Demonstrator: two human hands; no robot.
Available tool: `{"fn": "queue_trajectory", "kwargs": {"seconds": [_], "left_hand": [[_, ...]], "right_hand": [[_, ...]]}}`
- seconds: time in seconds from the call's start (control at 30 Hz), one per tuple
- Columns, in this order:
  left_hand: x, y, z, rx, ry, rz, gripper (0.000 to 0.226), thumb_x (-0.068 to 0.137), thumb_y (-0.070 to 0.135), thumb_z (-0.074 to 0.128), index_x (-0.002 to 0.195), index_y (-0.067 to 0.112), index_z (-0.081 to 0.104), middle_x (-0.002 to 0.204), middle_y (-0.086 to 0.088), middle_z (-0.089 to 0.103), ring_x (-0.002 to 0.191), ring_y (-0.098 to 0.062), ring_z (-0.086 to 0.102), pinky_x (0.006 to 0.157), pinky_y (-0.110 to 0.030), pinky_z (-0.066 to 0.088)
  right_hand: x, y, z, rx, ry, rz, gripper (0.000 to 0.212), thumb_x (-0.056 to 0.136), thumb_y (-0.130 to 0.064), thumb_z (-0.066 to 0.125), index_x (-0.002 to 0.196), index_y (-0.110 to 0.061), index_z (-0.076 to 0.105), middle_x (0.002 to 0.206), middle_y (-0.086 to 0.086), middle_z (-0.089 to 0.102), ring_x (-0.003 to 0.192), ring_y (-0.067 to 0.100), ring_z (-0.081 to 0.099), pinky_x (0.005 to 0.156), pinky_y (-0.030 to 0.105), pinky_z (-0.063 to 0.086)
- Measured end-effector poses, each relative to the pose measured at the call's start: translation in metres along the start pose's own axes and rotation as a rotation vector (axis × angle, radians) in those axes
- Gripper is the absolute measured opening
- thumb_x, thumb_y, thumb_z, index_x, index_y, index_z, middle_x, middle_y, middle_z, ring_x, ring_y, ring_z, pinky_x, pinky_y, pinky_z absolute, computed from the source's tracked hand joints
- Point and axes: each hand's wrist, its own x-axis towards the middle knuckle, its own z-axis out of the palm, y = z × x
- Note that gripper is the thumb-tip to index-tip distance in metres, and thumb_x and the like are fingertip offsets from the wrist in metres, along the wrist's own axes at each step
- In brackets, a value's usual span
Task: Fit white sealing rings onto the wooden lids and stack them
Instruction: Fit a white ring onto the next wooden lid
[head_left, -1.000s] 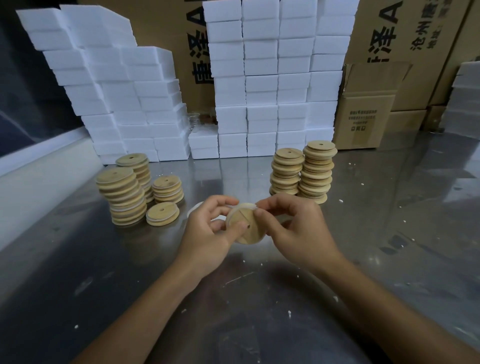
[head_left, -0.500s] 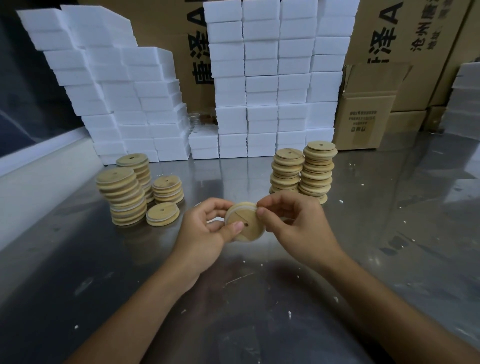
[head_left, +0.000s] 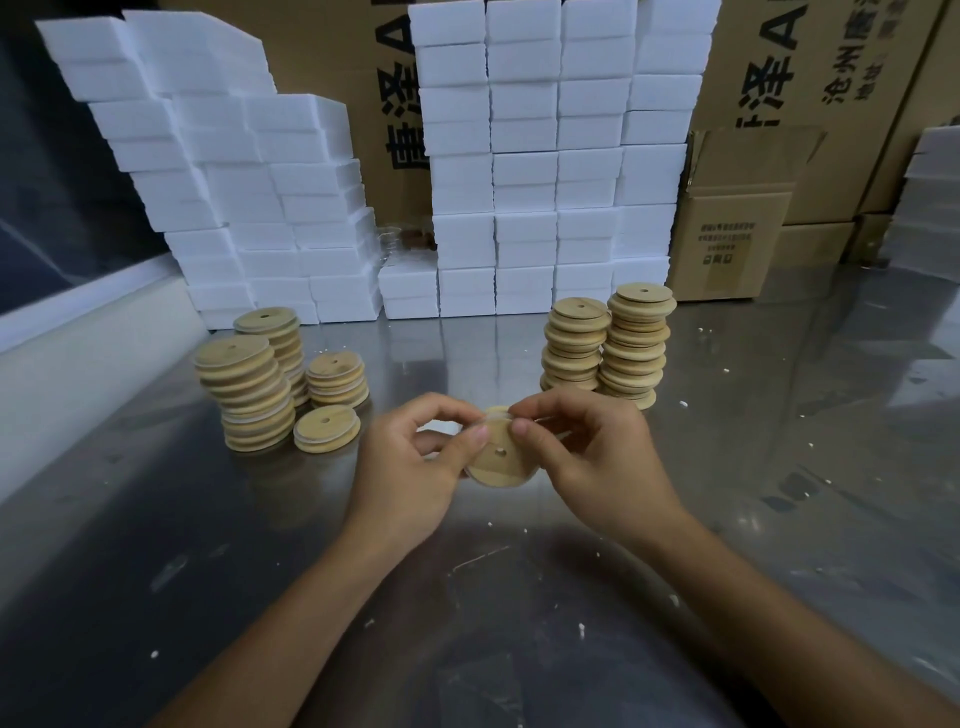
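Both hands hold one round wooden lid (head_left: 500, 460) with a small centre hole above the middle of the steel table (head_left: 779, 467). My left hand (head_left: 410, 467) pinches its left edge, thumb on the face. My right hand (head_left: 592, 457) pinches its upper right edge, where a thin white sealing ring (head_left: 496, 414) shows along the rim. Three stacks of lids with white rings (head_left: 249, 389) stand to the left, with a single ringed lid (head_left: 327, 428) lying in front of them. Two taller stacks of plain lids (head_left: 610, 348) stand behind my right hand.
White foam blocks (head_left: 545, 171) are piled high along the back, with large cardboard boxes (head_left: 737, 218) behind and to the right. A pale ledge (head_left: 78, 353) borders the table's left side. Small white crumbs dot the steel surface.
The lid has turned in my fingers, so its centre hole now faces me. My thumbs have shifted up along the rim where the white ring sits. The stacks have not moved.
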Motion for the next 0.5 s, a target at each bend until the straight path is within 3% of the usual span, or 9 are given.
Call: {"fn": "queue_trajectory", "kwargs": {"seconds": [0.2, 0.33, 0.4, 0.5], "left_hand": [[0.0011, 0.0004, -0.0005, -0.165, 0.112, -0.204, 0.019, 0.083, 0.003, 0.072, 0.071, 0.016, 0.07, 0.078, -0.004, 0.074, 0.075, -0.023, 0.073, 0.065, -0.034, 0.06], [0.0039, 0.0047, 0.0003, -0.403, 0.192, -0.371, 0.012, 0.087, 0.001, 0.067, 0.076, 0.006, 0.062, 0.089, -0.018, 0.071, 0.082, -0.028, 0.073, 0.072, -0.043, 0.061], [0.0045, 0.006, -0.0012, -0.454, 0.183, -0.413, 0.011, 0.088, 0.001, 0.064, 0.079, 0.003, 0.059, 0.088, -0.021, 0.07, 0.084, -0.03, 0.073, 0.075, -0.046, 0.06], [0.0046, 0.0069, -0.0043, -0.394, 0.096, -0.401, 0.009, 0.089, 0.003, 0.064, 0.082, 0.004, 0.058, 0.092, -0.025, 0.069, 0.087, -0.031, 0.072, 0.073, -0.045, 0.06]], "right_hand": [[0.0006, 0.0018, 0.0008, 0.073, -0.027, 0.04, 0.013, 0.084, -0.012, 0.077, 0.09, -0.022, 0.072, 0.081, -0.011, 0.073, 0.071, 0.007, 0.07, 0.062, 0.023, 0.056], [0.0003, 0.0019, 0.0015, 0.208, -0.092, 0.135, 0.019, 0.085, -0.009, 0.076, 0.098, -0.018, 0.066, 0.088, 0.0, 0.074, 0.064, 0.017, 0.073, 0.058, 0.021, 0.053], [-0.0002, 0.0015, 0.0032, 0.248, -0.096, 0.154, 0.018, 0.086, -0.005, 0.073, 0.097, -0.016, 0.064, 0.086, 0.003, 0.074, 0.063, 0.022, 0.073, 0.057, 0.023, 0.053], [0.001, 0.001, 0.0029, 0.224, -0.06, 0.122, 0.017, 0.088, -0.001, 0.069, 0.094, -0.017, 0.065, 0.079, -0.003, 0.072, 0.062, 0.016, 0.069, 0.058, 0.03, 0.054]]}}
